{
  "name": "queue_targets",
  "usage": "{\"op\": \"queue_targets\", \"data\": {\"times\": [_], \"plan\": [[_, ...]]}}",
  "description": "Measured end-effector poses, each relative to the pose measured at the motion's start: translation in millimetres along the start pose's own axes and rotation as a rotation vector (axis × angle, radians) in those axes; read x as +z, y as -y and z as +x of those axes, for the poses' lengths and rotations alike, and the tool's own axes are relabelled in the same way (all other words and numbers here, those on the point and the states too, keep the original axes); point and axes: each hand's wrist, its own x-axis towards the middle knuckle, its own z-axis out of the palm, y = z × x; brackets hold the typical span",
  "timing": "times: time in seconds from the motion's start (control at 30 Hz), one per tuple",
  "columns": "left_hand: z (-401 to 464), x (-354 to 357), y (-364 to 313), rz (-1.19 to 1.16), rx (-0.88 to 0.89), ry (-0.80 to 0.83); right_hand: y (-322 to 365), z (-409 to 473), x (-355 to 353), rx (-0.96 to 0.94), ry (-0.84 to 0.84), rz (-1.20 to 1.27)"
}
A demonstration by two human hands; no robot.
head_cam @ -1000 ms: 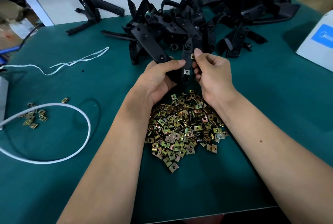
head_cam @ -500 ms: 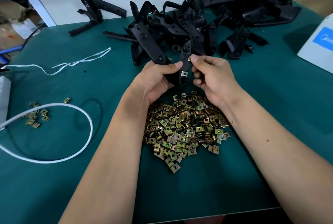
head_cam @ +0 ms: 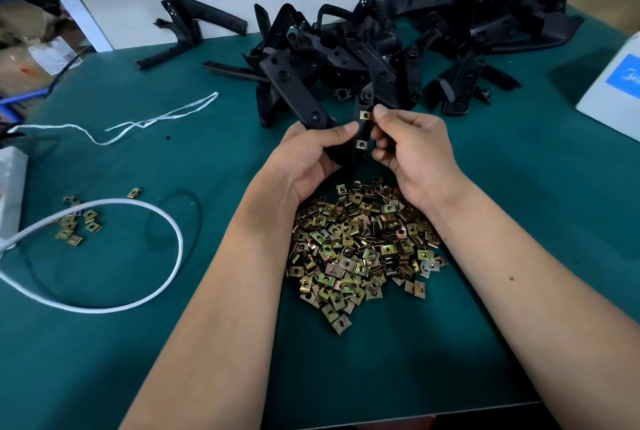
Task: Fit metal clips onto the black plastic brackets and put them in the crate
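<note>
left hand (head_cam: 304, 159) gripping bracket (head_cam: 362, 131) above clip pile (head_cam: 363, 249) | right hand (head_cam: 408, 149) fingers seemingly pinching upper clip (head_cam: 364, 114) | bracket looking stiff, light; holding by its bare edges | crate not showing

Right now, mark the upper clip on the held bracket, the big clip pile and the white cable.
upper clip (head_cam: 364, 114), head view, its flat face.
big clip pile (head_cam: 360, 249), head view, middle of the heap.
white cable (head_cam: 173, 225), head view, right bend of the loop.
</note>
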Motion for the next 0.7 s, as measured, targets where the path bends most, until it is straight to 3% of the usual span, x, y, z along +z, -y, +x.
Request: {"op": "queue_targets", "data": {"times": [0.17, 0.7], "plan": [[2.7, 1.2, 3.4, -0.006, 0.024, 0.012, -3.0, -0.3, -0.5, -0.153, -0.058, -0.189], [5.3, 3.2, 4.9, 0.024, 0.055, -0.091, -9.1, -0.7, 3.0, -0.214, -0.122, -0.307]]}}
